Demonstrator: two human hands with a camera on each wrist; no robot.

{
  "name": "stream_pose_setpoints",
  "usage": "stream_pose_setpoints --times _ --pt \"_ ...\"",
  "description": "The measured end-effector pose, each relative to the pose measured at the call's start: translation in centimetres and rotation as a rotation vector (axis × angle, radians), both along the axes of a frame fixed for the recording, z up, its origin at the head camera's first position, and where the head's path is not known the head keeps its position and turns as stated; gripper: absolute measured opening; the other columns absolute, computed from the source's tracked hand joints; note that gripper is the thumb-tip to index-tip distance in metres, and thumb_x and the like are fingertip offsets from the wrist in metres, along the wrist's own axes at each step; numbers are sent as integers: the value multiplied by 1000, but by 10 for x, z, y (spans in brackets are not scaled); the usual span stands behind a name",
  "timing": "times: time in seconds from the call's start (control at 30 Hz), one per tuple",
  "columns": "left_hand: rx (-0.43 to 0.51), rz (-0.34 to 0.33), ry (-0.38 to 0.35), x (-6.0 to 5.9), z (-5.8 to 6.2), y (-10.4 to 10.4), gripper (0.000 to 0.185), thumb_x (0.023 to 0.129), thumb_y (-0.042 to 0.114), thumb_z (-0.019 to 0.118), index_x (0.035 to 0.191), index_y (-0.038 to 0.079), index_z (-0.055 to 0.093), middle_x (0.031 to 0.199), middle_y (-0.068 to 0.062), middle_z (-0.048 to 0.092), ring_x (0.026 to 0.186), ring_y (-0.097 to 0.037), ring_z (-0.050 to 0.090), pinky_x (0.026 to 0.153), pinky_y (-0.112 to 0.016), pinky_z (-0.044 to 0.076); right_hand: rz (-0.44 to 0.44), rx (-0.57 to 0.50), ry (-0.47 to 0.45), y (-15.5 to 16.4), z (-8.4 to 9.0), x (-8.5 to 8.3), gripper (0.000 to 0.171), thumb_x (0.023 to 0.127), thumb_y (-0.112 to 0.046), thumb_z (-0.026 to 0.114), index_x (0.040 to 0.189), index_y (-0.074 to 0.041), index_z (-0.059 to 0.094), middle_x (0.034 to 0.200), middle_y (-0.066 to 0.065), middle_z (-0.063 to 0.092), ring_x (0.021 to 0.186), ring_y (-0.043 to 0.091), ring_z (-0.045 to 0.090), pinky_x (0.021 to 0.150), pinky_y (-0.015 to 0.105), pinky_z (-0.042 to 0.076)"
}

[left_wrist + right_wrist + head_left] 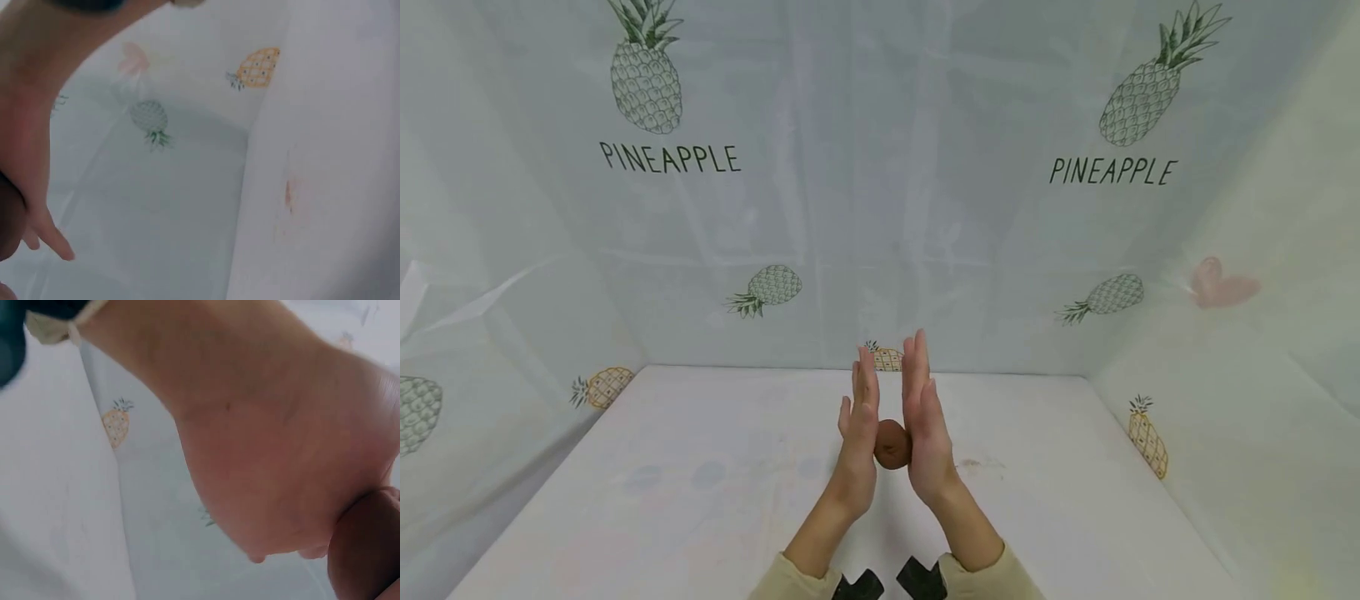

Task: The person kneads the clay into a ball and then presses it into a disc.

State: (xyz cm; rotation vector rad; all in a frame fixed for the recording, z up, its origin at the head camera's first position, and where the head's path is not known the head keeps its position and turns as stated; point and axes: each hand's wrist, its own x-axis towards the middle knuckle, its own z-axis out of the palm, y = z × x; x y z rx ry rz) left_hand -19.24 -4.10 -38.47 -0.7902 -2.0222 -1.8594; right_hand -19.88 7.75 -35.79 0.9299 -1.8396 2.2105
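Observation:
A ball of brown clay (892,445) with a small crease in its face sits between two upright palms, above the white table. My left hand (859,442) presses it from the left, fingers straight and pointing up. From the right, the palm of my right hand (927,429) bears against it, its fingers straight too and reaching a little higher. In the left wrist view part of the clay ball (9,222) shows at the left edge; the right wrist view has the clay ball (365,550) against a palm at the lower right.
Beneath the hands spreads a white table (700,517). A brownish smear (972,463) marks it to the right of the hands. Pale sheeting (880,208) printed with pineapples hangs behind and at both sides. Black wrist straps (922,577) and cream sleeves (992,577) show at the bottom.

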Motion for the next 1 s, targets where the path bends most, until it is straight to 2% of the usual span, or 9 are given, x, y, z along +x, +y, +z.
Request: stream_pose_setpoints --times 0.07,0.2,0.3,0.5,0.6,0.7,0.83,1.0 --pt "-3 -31 44 3 0 4 60 113 43 3 170 29 -11 177 14 -15 162 -14 -20 118 -67 -23 -15 -23 -30 3 -1 -3 60 112 -51 5 169 -41 -9 177 -14 -8 163 12 -12 125 58 -10" --pt "14 -75 118 8 2 9 60 114 41 4 171 26 -9 178 9 -15 163 -22 -20 117 -70 -22 -5 -68 -71 6 -5 -11 60 113 -53 8 170 -42 -9 177 -14 -9 163 11 -14 126 58 -9" --pt "27 -62 109 9 5 7 60 113 41 5 171 29 -7 178 11 -13 163 -21 -20 119 -68 -21 34 -53 -75 2 -10 -14 61 113 -54 8 170 -39 -11 177 -12 -11 163 14 -15 126 61 -15" --pt "79 39 -2 2 8 -7 61 111 50 3 170 37 -7 176 18 -13 163 -14 -19 121 -61 -23 121 82 -30 -14 -21 -10 59 114 -46 1 169 -34 -18 175 -14 -18 163 16 -18 125 62 -16" --pt "110 94 -42 -3 7 -16 63 110 56 3 170 38 -7 175 17 -15 162 -15 -22 120 -61 -24 146 106 -20 -20 -23 -5 59 114 -42 1 168 -34 -18 176 -13 -17 163 15 -18 125 63 -15" --pt "124 156 -76 -8 4 -23 64 110 58 5 169 39 -8 175 16 -17 162 -15 -23 120 -61 -24 186 106 -54 -23 -22 2 58 113 -46 0 168 -38 -18 175 -15 -18 162 11 -18 125 63 -15" --pt "118 222 -77 -13 1 -28 63 111 54 8 170 38 -9 176 15 -15 162 -15 -20 121 -60 -23 230 99 -90 -24 -15 10 59 112 -53 -2 167 -40 -18 175 -16 -19 162 12 -20 125 63 -17" --pt "52 249 -37 -14 1 -24 63 112 50 9 170 34 -8 176 16 -12 163 -16 -18 121 -62 -21 217 36 -70 -18 -2 13 62 110 -54 -2 168 -37 -19 176 -11 -17 162 22 -21 123 67 -19"
